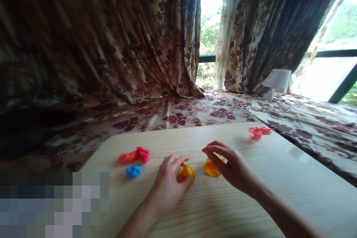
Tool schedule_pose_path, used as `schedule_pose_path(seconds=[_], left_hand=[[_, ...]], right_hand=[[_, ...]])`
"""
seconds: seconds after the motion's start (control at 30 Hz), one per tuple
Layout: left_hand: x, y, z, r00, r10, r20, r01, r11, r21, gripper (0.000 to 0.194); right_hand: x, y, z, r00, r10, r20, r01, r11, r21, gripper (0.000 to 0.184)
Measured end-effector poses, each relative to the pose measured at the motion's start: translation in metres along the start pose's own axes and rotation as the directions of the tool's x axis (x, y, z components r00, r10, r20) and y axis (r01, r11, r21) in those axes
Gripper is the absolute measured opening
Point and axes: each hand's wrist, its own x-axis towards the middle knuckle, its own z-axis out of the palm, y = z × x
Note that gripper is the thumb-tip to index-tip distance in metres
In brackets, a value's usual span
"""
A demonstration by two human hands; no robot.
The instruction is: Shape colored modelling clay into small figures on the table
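My left hand (174, 178) curls round the left side of a yellow lump of modelling clay (186, 172), thumb at its near edge and fingers at its far edge. A second, flatter yellow clay piece (211, 168) lies just to the right. Over that piece arches my right hand (227, 160), its thumb and fingers apart and nothing visibly held; whether the thumb touches the clay I cannot tell. Left of my hands sit a blue clay lump (133, 171), an orange clay piece (127, 157) and a red-pink clay lump (143, 154), the last two touching.
A coral-pink clay shape (260, 132) lies near the far right corner of the pale wooden table (156, 139). Beyond it are a flowered cloth surface, a white lamp (277, 79), patterned curtains (156, 37) and windows. Blurred blocks cover the lower left.
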Motion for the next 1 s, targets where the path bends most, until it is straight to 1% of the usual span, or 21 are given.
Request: schedule_pose_path(seconds=[0.1,0.2,0.3,0.37,0.43,0.5,0.57,0.6,0.67,0.73,0.8,0.87,0.93,1.0], left_hand=[[0.0,0.0,-0.002,0.999,-0.007,0.048,0.008,1.0,-0.022,0.035],[0.001,-0.002,-0.002,0.999,-0.011,0.054,0.012,1.0,-0.02,0.023],[0.002,-0.003,-0.001,0.999,-0.002,0.048,0.003,1.0,-0.025,0.02],[0.003,-0.005,0.001,0.999,0.007,0.039,-0.006,0.999,-0.032,0.02],[0.003,-0.006,0.002,1.0,0.013,0.027,-0.012,0.999,-0.03,0.021],[0.002,-0.007,0.003,1.0,0.012,0.019,-0.012,1.0,-0.017,0.024],[0.001,-0.007,0.002,1.0,-0.009,0.009,0.009,1.0,-0.005,0.033],[0.001,-0.005,0.0,1.0,-0.024,0.01,0.024,1.0,-0.009,0.039],[0.001,0.0,-0.006,0.999,-0.051,0.009,0.051,0.998,-0.037,0.048],[0.002,0.007,-0.011,0.998,-0.049,-0.029,0.047,0.997,-0.065,0.043],[0.002,0.014,-0.015,0.992,-0.01,-0.127,0.004,0.999,-0.05,0.03],[0.002,0.019,-0.015,0.974,0.048,-0.222,-0.049,0.999,0.001,0.022],[0.0,0.021,-0.011,0.954,0.103,-0.282,-0.09,0.994,0.062,0.026],[-0.001,0.02,-0.007,0.935,0.144,-0.323,-0.116,0.988,0.105,0.034]], right_hand=[[0.002,0.006,-0.003,0.999,0.008,-0.038,-0.009,1.0,-0.025,0.021],[0.004,0.013,-0.007,0.997,0.022,-0.078,-0.027,0.998,-0.057,0.021],[0.005,0.017,-0.011,0.994,0.063,-0.09,-0.072,0.993,-0.097,0.023],[0.004,0.018,-0.014,0.992,0.108,-0.065,-0.115,0.987,-0.112,0.025],[0.001,0.018,-0.018,0.99,0.142,-0.001,-0.141,0.984,-0.113,0.031],[-0.003,0.02,-0.02,0.986,0.144,0.084,-0.134,0.984,-0.116,0.043],[-0.006,0.022,-0.019,0.981,0.127,0.149,-0.106,0.984,-0.142,0.052],[-0.007,0.023,-0.018,0.979,0.121,0.163,-0.094,0.982,-0.165,0.051],[-0.008,0.025,-0.014,0.979,0.124,0.161,-0.085,0.969,-0.231,0.04],[-0.006,0.025,-0.01,0.983,0.134,0.125,-0.091,0.95,-0.299,0.03],[-0.002,0.022,-0.006,0.991,0.123,0.051,-0.1,0.939,-0.329,0.023],[0.002,0.016,-0.001,0.996,0.073,-0.05,-0.085,0.941,-0.326,0.019],[0.006,0.007,0.005,0.99,-0.016,-0.138,-0.03,0.946,-0.324,0.019],[0.007,-0.005,0.013,0.976,-0.124,-0.18,0.057,0.94,-0.338,0.024]])
